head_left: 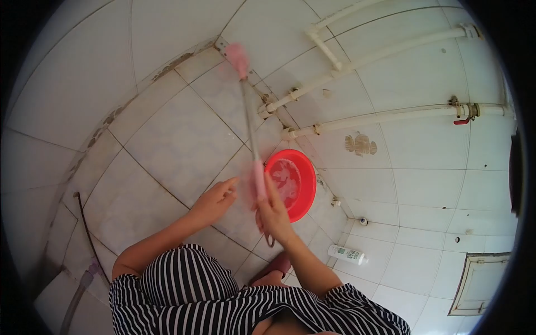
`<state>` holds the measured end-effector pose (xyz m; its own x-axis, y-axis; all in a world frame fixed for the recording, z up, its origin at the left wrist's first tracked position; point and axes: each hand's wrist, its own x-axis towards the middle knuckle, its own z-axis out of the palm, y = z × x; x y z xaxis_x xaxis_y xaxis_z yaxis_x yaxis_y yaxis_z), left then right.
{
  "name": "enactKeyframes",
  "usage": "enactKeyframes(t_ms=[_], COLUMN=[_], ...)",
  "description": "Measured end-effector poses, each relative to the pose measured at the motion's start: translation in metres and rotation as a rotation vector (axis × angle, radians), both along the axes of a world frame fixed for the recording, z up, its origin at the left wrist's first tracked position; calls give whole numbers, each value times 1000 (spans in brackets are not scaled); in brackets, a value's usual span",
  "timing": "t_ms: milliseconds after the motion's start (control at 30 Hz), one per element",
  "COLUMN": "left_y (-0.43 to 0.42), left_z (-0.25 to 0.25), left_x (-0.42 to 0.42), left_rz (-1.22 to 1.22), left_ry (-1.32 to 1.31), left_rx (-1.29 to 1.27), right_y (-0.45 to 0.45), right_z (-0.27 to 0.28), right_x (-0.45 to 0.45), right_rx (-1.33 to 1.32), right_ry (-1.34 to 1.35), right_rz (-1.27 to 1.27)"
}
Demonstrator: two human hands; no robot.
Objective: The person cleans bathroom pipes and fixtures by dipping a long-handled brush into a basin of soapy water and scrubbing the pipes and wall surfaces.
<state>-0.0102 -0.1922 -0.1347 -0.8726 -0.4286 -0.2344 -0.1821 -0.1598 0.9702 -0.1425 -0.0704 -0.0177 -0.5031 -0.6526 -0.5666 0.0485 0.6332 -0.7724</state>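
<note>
Head view: I'm watching the right hand (272, 213) gripping the blurred brush (249, 120), probably light and stiff, by its handle (259, 177), near the floor's (159, 153) far corner; the left hand (214, 202) is hovering empty.

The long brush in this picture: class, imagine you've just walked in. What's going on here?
A person in a striped top grips the long brush by its pink handle with the right hand. Its blurred pink head is towards the floor's corner; contact is unclear. The left hand holds nothing. A red basin of foamy water stands on the tiled floor.
</note>
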Motion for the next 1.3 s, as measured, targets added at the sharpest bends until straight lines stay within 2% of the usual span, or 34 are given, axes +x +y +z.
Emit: enactKeyframes(t_ms=[33,100,200,300,333,400,467,567,633,733,933,967,1033,1133,1300], left_y=[3,13,22,39,41,46,43,38,37,39,39,38,38,40,39], left_z=[-10,-40,-42,-56,-52,-42,-37,-31,-32,-40,-33,-30,-31,-37,-34], left_x=[4,19,43,55,58,60,59,58,59,61,61,62,62,63,61], left_rz=[3,55,16,-12,-14,-4,-6,20,44,57,27,32,39,42,27], left_ry=[-9,-32,-125,-144,-149,-147,-158,-157,-154,-161,-174,-194,-214,-219,-162], left_rx=[-4,244,218,303,300,401,390,380,386,378,380,391,404,382,400], right_y=[-11,-33,-69,-91,-92,-93,-93,-98,-95,-89,-94,-92,-86,-92,-90], right_z=[-1,-5,-12,-33,-42,-59,-69,-56,-38,-46,-42,-39,-34,-37,-42], right_x=[-9,-25,-32,-20,-15,-8,-7,1,5,-6,-16,-13,-7,-13,-11], right_rx=[-4,-183,-259,-227,-229,-159,-124,-105,-132,-188,-91,-90,-188,-159,-101], right_ry=[-9,138,263,140,136,-34,-145,-76,130,164,-58,-61,152,193,65], right_rz=[3,-29,27,-115,-118,-127,-161,-120,-125,-146,-118,-116,-148,-129,-104])
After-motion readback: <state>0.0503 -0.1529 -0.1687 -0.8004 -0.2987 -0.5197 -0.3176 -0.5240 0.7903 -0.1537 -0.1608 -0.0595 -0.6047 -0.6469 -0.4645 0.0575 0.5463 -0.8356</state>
